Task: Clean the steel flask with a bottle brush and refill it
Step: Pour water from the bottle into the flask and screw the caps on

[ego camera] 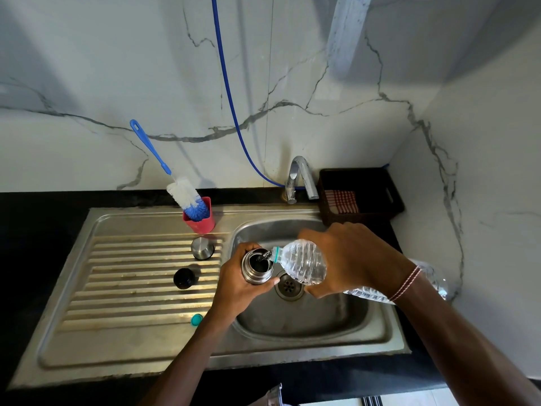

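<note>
My left hand (240, 284) grips the open steel flask (257, 268) upright over the sink basin (345, 317). My right hand (351, 259) holds a clear plastic water bottle (304, 262) tilted on its side, neck at the flask's mouth, and water runs from it into the flask. The blue and white bottle brush (181, 194) stands head down in a red cup (202, 221) at the back of the drainboard. On the drainboard lie the flask's steel cup lid (202, 248), its black stopper (184, 278) and the bottle's teal cap (196, 319).
A chrome tap (300, 177) stands behind the basin with a blue hose (231, 104) hanging down the marble wall to it. A dark basket (363, 194) holding a checked cloth sits at the back right. Black counter surrounds the sink.
</note>
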`<action>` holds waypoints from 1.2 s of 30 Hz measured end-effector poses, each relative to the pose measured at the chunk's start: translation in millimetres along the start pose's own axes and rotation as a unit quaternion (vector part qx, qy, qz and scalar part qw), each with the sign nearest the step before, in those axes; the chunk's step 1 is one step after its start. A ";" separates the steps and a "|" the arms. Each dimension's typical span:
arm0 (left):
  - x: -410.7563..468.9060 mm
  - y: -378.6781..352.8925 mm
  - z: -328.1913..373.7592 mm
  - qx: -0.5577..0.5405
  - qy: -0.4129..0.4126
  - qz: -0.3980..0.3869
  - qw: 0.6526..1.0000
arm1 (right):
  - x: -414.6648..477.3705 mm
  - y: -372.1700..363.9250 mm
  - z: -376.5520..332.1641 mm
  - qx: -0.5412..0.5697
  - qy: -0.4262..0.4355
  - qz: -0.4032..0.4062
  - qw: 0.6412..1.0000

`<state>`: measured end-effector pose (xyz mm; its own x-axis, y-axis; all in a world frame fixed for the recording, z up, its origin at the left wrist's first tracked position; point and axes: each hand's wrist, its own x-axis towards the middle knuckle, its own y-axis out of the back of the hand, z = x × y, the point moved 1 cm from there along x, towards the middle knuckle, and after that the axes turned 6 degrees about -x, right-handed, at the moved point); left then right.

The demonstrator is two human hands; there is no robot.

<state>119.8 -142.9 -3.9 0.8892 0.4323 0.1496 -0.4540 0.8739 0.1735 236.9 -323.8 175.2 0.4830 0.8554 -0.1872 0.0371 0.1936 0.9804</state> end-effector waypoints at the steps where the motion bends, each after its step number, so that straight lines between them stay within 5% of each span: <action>1: 0.0 0.2 0.1 0.000 -0.001 -0.001 1.000 | -0.6 1.7 -0.7 -0.001 -0.001 -0.002 1.000; 36: -4.8 3.6 2.4 0.001 0.016 0.004 1.000 | -1.8 0.9 -0.8 -0.002 -0.005 -0.015 1.000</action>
<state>113.8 -142.3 -1.6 0.8866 0.4468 0.1198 -0.4618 0.8698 0.1737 235.4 -324.8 176.4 0.4911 0.8441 -0.2153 0.0486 0.2202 0.9742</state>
